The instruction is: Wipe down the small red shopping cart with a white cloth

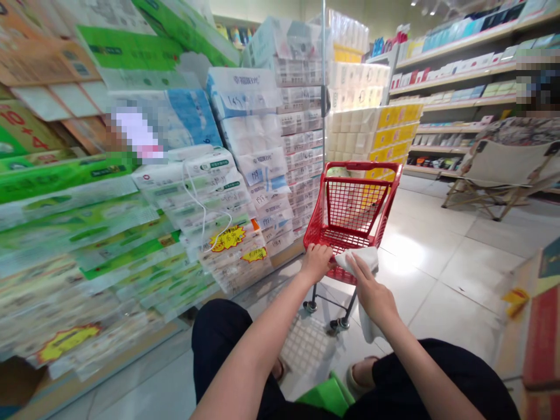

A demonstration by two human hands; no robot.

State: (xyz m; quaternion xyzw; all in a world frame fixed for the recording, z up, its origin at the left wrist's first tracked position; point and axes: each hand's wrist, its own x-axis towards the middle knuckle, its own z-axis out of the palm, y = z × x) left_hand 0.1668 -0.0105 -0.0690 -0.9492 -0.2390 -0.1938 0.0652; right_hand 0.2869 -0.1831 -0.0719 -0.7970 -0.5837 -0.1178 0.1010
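In front of me stands a small red shopping cart (347,233) with a meshed plastic basket and dark wheeled legs. My left hand (318,261) grips the near left rim of its basket, fingers curled over the edge. A white cloth (370,258) lies under my right hand (374,291), which presses it onto the near right rim; part of the cloth hangs down below the hand. The fingers of the right hand are closed over the cloth. Between my feet is a bright green plastic object (330,396), only partly visible.
Stacks of packaged tissue (219,175) rise along the left side. Yellow-and-white packs (394,134) stand behind the cart. To the right are stocked shelves (459,76), a person sitting in a folding chair (510,163), and cardboard boxes (540,315) near me. Pale floor tiles (450,256) reflect light.
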